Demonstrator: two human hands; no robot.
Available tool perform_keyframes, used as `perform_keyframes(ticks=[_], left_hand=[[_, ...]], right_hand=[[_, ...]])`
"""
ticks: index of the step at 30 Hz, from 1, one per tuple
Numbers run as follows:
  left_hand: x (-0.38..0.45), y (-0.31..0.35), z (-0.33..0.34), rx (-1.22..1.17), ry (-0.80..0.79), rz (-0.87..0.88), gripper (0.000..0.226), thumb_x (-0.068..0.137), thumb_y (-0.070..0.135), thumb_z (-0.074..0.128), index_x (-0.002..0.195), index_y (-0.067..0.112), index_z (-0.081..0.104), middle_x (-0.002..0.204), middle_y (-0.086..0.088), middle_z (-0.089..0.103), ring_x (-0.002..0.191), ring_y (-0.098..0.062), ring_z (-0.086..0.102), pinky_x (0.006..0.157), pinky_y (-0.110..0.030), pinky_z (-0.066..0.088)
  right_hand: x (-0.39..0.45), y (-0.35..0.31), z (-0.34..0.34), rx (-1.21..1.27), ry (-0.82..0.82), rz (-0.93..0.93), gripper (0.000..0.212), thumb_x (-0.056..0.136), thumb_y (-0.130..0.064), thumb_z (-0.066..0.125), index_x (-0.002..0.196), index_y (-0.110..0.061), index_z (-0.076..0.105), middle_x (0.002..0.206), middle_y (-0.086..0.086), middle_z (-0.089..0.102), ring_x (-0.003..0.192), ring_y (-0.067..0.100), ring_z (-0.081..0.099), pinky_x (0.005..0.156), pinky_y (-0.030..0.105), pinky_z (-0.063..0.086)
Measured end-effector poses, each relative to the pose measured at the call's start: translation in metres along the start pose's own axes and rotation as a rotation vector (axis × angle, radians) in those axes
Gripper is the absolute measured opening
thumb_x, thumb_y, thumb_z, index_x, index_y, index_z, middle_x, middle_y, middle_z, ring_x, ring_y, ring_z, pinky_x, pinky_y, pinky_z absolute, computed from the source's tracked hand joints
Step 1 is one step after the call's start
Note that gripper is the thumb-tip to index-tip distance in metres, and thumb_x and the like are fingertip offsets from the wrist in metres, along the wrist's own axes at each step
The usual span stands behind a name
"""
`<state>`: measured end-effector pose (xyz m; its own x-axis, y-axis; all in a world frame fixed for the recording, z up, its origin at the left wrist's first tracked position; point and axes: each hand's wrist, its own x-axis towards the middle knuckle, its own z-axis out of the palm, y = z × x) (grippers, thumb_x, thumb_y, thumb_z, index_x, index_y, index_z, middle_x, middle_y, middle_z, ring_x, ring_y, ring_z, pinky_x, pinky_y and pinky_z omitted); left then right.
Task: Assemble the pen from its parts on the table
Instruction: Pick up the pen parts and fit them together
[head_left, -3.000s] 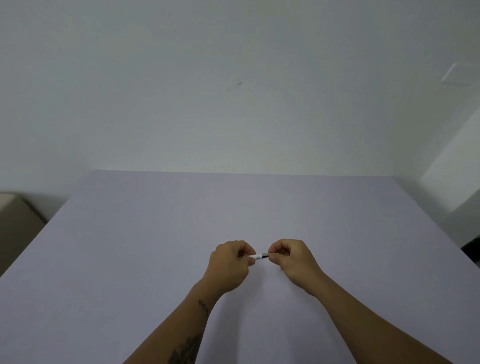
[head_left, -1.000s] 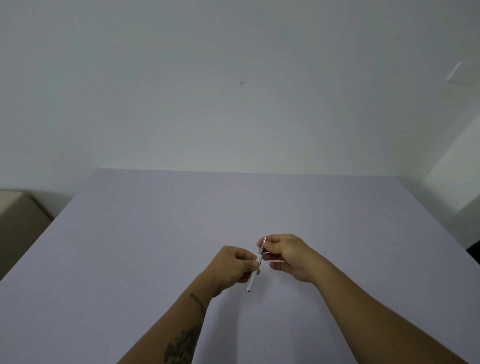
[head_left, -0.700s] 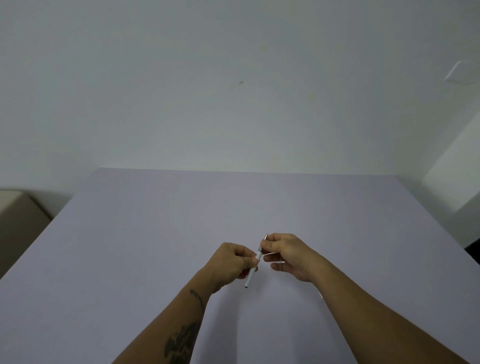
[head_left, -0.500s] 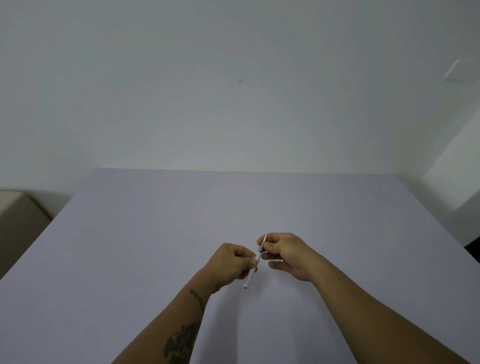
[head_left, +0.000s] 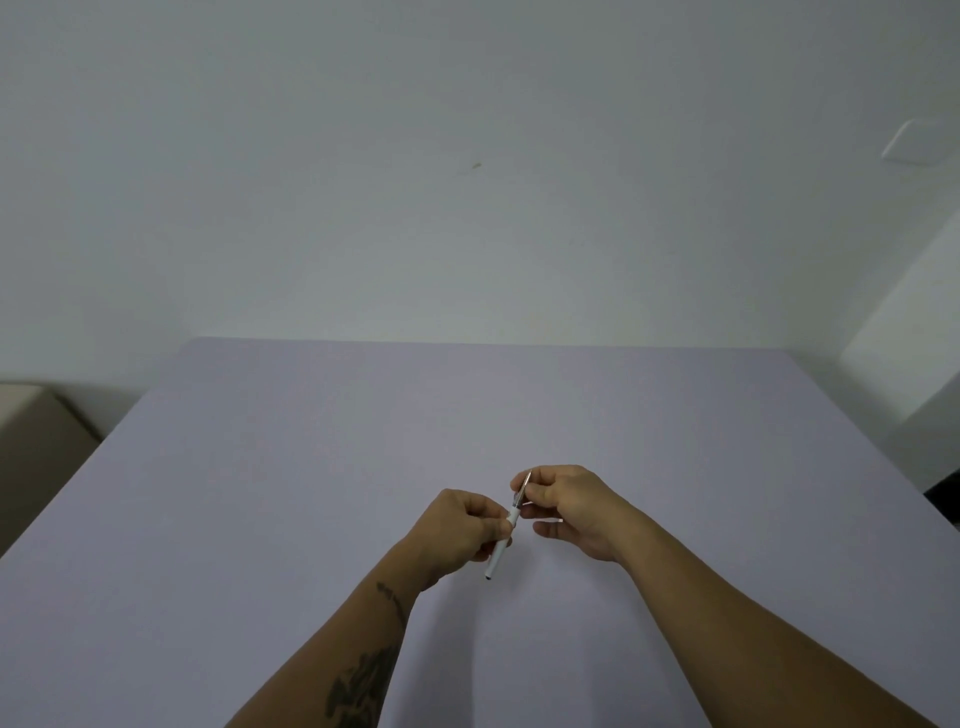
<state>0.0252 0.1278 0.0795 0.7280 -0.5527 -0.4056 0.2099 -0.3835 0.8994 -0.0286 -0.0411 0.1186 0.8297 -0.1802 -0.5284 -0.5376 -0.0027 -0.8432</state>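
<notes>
A slim white pen (head_left: 500, 552) is held above the lavender table (head_left: 311, 441), tilted with its lower end toward me. My left hand (head_left: 457, 530) is closed round the white barrel at its middle. My right hand (head_left: 569, 506) pinches the thin upper tip of the pen between thumb and forefinger, its other fingers loosely spread. The two hands sit close together, almost touching. The part of the barrel inside my left fist is hidden.
The table runs back to a plain pale wall (head_left: 467, 208). A beige box-like object (head_left: 36, 441) stands beyond the left table edge, and a white block (head_left: 904, 332) stands at the far right.
Three seconds ago the pen lay level between both fists. It now stands tilted, with its lower end free below my left hand. Over the last second the hands have barely shifted.
</notes>
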Motion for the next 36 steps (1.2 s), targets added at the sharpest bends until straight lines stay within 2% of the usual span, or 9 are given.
perform_keyframes(ticks=[5, 7, 9, 16, 20, 23, 26, 32, 36], left_hand=[[-0.0011, 0.0003, 0.0007, 0.008, 0.013, 0.003, 0.013, 0.091, 0.011, 0.065, 0.093, 0.004, 0.075, 0.085, -0.010, 0.074, 0.074, -0.017, 0.068, 0.066, -0.023, 0.055], [-0.0010, 0.0012, 0.0008, 0.016, 0.017, -0.001, 0.012, 0.091, 0.011, 0.064, 0.093, 0.005, 0.075, 0.086, -0.011, 0.074, 0.077, -0.019, 0.068, 0.068, -0.024, 0.056], [-0.0010, 0.0012, 0.0008, 0.010, 0.010, -0.001, 0.011, 0.091, 0.011, 0.065, 0.091, 0.006, 0.075, 0.086, -0.011, 0.074, 0.076, -0.019, 0.068, 0.068, -0.025, 0.056], [-0.0012, -0.0005, 0.0007, 0.000, -0.004, 0.000, 0.010, 0.090, 0.013, 0.066, 0.088, 0.009, 0.076, 0.084, -0.010, 0.075, 0.075, -0.018, 0.068, 0.070, -0.026, 0.056], [-0.0020, -0.0008, -0.0004, 0.017, 0.002, -0.002, 0.012, 0.091, 0.013, 0.065, 0.089, 0.009, 0.076, 0.084, -0.009, 0.074, 0.076, -0.019, 0.067, 0.070, -0.026, 0.056], [-0.0022, 0.0010, -0.0003, 0.030, 0.006, -0.001, 0.012, 0.092, 0.014, 0.065, 0.089, 0.010, 0.075, 0.084, -0.008, 0.074, 0.075, -0.018, 0.066, 0.068, -0.024, 0.055], [-0.0019, 0.0017, 0.0001, 0.027, 0.007, -0.003, 0.012, 0.091, 0.014, 0.065, 0.089, 0.009, 0.075, 0.083, -0.008, 0.073, 0.075, -0.018, 0.066, 0.068, -0.024, 0.055], [-0.0007, -0.0011, -0.0001, 0.028, 0.004, -0.007, 0.012, 0.091, 0.013, 0.065, 0.090, 0.008, 0.076, 0.082, -0.008, 0.073, 0.073, -0.017, 0.066, 0.070, -0.026, 0.056], [-0.0005, 0.0001, -0.0017, 0.015, 0.014, -0.006, 0.011, 0.091, 0.012, 0.065, 0.089, 0.008, 0.075, 0.082, -0.008, 0.073, 0.074, -0.018, 0.066, 0.068, -0.025, 0.055]], right_hand=[[-0.0006, 0.0025, -0.0023, 0.033, -0.038, 0.025, 0.016, 0.095, -0.012, 0.060, 0.106, -0.012, 0.073, 0.095, 0.003, 0.071, 0.088, 0.019, 0.064, 0.081, 0.035, 0.051], [0.0001, 0.0041, -0.0020, 0.035, -0.030, 0.027, 0.012, 0.094, -0.017, 0.064, 0.101, -0.011, 0.071, 0.093, 0.002, 0.071, 0.087, 0.018, 0.064, 0.080, 0.035, 0.051], [0.0001, 0.0044, -0.0012, 0.025, 0.000, 0.016, 0.011, 0.095, -0.018, 0.063, 0.095, -0.010, 0.071, 0.092, 0.002, 0.071, 0.086, 0.017, 0.064, 0.081, 0.035, 0.050], [-0.0028, 0.0015, -0.0010, 0.032, -0.014, 0.019, 0.024, 0.100, -0.005, 0.050, 0.102, -0.011, 0.073, 0.095, 0.003, 0.071, 0.088, 0.017, 0.064, 0.080, 0.033, 0.052], [-0.0001, 0.0054, -0.0021, 0.039, -0.035, 0.028, 0.018, 0.095, -0.011, 0.060, 0.107, -0.014, 0.073, 0.096, 0.003, 0.072, 0.089, 0.019, 0.064, 0.080, 0.034, 0.052], [0.0024, 0.0084, -0.0004, 0.041, -0.019, 0.032, 0.012, 0.094, -0.021, 0.065, 0.098, -0.012, 0.072, 0.096, 0.002, 0.072, 0.087, 0.019, 0.064, 0.079, 0.034, 0.051], [0.0031, 0.0084, 0.0018, 0.028, 0.007, 0.017, 0.013, 0.096, -0.021, 0.063, 0.095, -0.011, 0.072, 0.095, 0.003, 0.071, 0.087, 0.018, 0.064, 0.079, 0.034, 0.051], [-0.0008, 0.0044, 0.0026, 0.014, 0.000, 0.013, 0.025, 0.102, -0.008, 0.049, 0.101, -0.013, 0.073, 0.100, 0.005, 0.070, 0.095, 0.020, 0.064, 0.083, 0.034, 0.052], [0.0007, 0.0068, 0.0023, 0.045, -0.001, 0.019, 0.019, 0.099, -0.014, 0.056, 0.110, -0.013, 0.072, 0.100, 0.004, 0.071, 0.092, 0.020, 0.064, 0.081, 0.034, 0.052]])
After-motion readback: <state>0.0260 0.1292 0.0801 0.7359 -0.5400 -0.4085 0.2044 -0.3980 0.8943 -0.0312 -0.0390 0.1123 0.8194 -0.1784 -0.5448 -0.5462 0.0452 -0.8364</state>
